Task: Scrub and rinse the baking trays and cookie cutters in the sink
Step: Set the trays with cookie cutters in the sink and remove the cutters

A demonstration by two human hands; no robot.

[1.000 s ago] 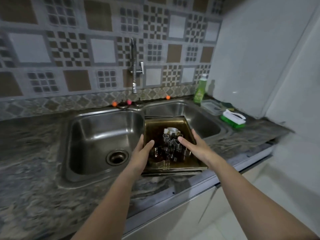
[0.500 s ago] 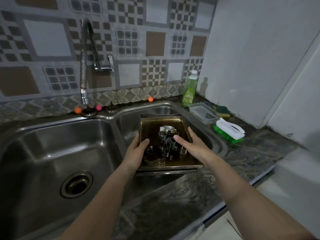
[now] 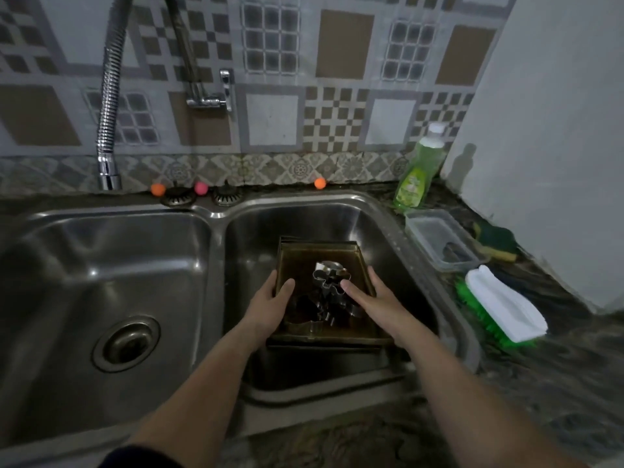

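Head view: the stacked baking trays (image 3: pixel 314 256) are inside the right basin of the sink (image 3: pixel 381 224), with the metal cookie cutters (image 3: pixel 329 282) lying in the top tray. The left hand (image 3: pixel 270 307) grips the left rim of the trays, thumb inside. The right hand (image 3: pixel 374 304) grips the right rim, thumb over the cutters. On the bench (image 3: pixel 557 366) at the right lie a scrub brush (image 3: pixel 503 307), a soap bottle (image 3: pixel 418 170) and a plastic box (image 3: pixel 439 239).

Countertop (image 3: pixel 557 383) bears scrub brush (image 3: pixel 503 307), soap bottle (image 3: pixel 417 172), plastic container (image 3: pixel 442 239).
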